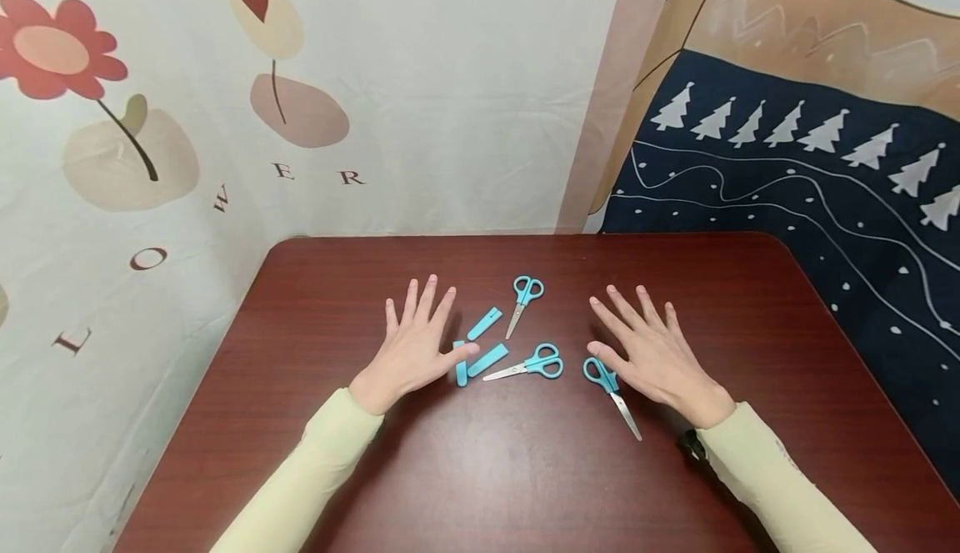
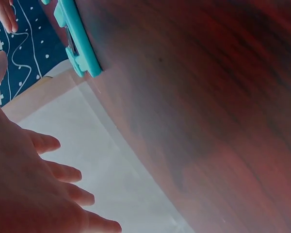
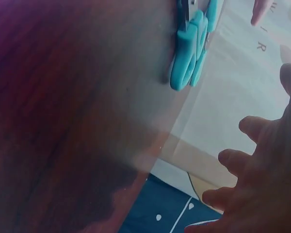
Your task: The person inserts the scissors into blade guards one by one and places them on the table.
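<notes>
Arms (image 1: 307, 478) (image 1: 768, 478) outstretched, each grip (image 1: 411, 357) (image 1: 656, 357) splayed, scissors (image 1: 536, 364) between

Flwr-print cloth (image 1: 435, 94) behind brn tbl (image 1: 480, 478)

There are three scissors (image 1: 531, 364), three turquoise covers (image 1: 488, 360), two hands (image 1: 408, 357) and one table (image 1: 480, 470).

"LOWER" (image 1: 221, 199) on the white backdrop (image 1: 465, 111)
</notes>
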The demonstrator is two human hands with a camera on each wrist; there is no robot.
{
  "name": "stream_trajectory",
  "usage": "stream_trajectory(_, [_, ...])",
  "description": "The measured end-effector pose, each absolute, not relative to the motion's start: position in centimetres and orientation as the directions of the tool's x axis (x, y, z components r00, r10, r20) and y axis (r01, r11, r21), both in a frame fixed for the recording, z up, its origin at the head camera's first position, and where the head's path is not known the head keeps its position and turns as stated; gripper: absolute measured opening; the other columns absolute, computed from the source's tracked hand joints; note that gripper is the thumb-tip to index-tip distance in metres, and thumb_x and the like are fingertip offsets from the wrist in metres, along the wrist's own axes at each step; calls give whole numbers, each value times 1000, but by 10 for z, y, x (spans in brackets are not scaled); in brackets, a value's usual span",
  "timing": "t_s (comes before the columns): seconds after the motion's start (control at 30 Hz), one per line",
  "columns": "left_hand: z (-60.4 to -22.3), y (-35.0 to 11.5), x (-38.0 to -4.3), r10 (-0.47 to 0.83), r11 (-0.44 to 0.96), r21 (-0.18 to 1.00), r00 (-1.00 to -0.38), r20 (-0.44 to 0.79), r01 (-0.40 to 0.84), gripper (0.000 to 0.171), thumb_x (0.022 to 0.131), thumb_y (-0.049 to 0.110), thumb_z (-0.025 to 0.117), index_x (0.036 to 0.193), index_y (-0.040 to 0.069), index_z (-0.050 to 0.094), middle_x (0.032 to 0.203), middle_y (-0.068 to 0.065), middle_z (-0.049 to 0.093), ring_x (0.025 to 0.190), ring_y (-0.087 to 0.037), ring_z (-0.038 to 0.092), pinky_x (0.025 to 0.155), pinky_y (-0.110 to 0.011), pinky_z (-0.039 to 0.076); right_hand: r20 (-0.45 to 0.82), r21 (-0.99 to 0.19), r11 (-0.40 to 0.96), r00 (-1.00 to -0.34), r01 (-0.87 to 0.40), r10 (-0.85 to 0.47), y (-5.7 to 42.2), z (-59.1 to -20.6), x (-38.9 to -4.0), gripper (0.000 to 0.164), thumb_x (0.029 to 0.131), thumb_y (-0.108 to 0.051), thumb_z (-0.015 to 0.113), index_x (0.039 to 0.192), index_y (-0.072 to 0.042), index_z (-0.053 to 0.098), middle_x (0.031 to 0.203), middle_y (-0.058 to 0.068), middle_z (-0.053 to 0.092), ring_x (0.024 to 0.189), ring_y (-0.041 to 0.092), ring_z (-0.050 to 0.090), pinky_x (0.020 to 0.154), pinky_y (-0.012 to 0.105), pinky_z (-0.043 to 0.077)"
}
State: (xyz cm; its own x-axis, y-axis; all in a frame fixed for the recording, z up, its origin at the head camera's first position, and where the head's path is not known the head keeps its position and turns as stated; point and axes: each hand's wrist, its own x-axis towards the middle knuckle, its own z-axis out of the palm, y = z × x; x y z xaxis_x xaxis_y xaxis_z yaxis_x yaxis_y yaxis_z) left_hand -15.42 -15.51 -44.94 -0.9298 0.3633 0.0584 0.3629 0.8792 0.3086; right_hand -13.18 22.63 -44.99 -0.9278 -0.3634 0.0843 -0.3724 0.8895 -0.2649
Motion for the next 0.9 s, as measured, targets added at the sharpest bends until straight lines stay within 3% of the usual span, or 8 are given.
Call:
stream_trajectory(0.4, [-451, -149, -155, 382, 880, 288, -923, 44, 378, 99, 94, 75, 51, 165, 11, 25, 172, -17, 5, 157, -45, -1, 114, -78, 4, 59, -269, 853, -891, -448, -449, 225, -449, -129, 76, 99, -68, 51, 163, -30, 36, 171, 3, 22, 155, 46, 13, 115, 75, 13])
stream_trajectory(0.9, [-446, -161, -142, 348, 885, 306, -935, 66, 351, 100, 93, 74, 56, 165, 12, 25, 173, -16, 4, 157, -43, -5, 114, -78, 3, -11, -292, 786, -820, -545, -573, 181, -447, -192, 80, 98, -71, 48, 163, -27, 34, 172, 2, 20, 157, 42, 9, 117, 73, 12])
